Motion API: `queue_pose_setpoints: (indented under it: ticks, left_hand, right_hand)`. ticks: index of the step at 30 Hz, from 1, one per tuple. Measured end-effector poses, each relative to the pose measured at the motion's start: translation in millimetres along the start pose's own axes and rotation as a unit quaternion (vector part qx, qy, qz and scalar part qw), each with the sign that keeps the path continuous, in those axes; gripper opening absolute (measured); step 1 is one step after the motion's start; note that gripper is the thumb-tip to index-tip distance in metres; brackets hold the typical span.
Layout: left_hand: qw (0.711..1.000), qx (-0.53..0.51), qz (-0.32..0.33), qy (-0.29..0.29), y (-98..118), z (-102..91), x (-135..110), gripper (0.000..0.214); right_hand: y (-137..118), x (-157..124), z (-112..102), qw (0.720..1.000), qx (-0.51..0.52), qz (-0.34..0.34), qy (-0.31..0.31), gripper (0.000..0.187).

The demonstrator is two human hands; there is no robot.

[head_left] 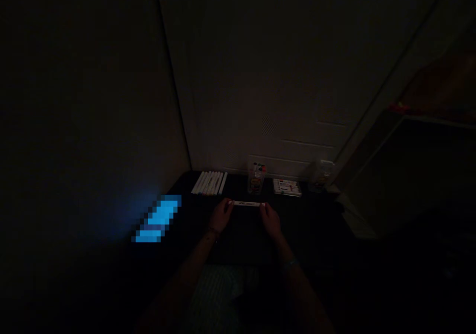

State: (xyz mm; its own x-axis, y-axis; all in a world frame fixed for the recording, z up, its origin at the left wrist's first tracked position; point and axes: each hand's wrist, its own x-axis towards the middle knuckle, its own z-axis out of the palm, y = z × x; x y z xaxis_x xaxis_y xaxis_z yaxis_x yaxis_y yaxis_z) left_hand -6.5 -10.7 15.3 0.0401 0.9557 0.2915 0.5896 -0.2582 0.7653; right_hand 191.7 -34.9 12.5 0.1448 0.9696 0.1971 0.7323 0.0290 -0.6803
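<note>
**Both hands on one marker, dim scene**

Very dark frame, detail limited.

- Left hand (220, 216) and right hand (270, 220) reach forward over the dark worktop (316, 220). Each grip is closed on one end of a long white marker pen with dark print on its barrel (248, 203). Pen lies level between them, left end at the left fingertips, right end at the right fingertips. Can't tell whether it touches the worktop.
- Left of the left grip: a bright blue glowing patch (158, 218), pixelated, contents unreadable.
- Beyond the left grip: a row of white marker pens (210, 183), side by side, touching.
- Just beyond the pen, between the grips: a small clear cup holding coloured markers (256, 178), upright.
- Beyond the right grip: a flat white printed pack (287, 187); further right, a clear plastic container (323, 174), contents too dim to make out.
- Pale wall (282, 76) behind everything.
</note>
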Motion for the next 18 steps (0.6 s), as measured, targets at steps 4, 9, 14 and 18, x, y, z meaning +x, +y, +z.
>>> queue_pose_setpoints:
  ticks: [4,9,14,18]
  left_hand:
    - [1.0,0.005,-0.013,-0.01,2.5,-0.4,-1.0,0.032]
    - [1.0,0.002,-0.004,0.003,-0.1,1.4,-0.3,0.032]
    - [1.0,-0.003,0.005,0.02,-2.4,2.2,0.0,0.031]
    - [1.0,-0.002,0.003,0.024,0.0,1.0,-0.8,0.032]
  right_hand:
    - [-2.0,-0.5,-1.4,1.0,-0.01,0.015,-0.01,0.038]
    - [-4.3,-2.6,-4.4,1.0,0.003,0.001,-0.018,0.038]
    - [-2.9,-3.9,-2.3,0.999,-0.011,-0.033,0.002,0.04]
    - [-2.5,-4.1,-1.8,0.999,-0.028,-0.034,0.007,0.039]
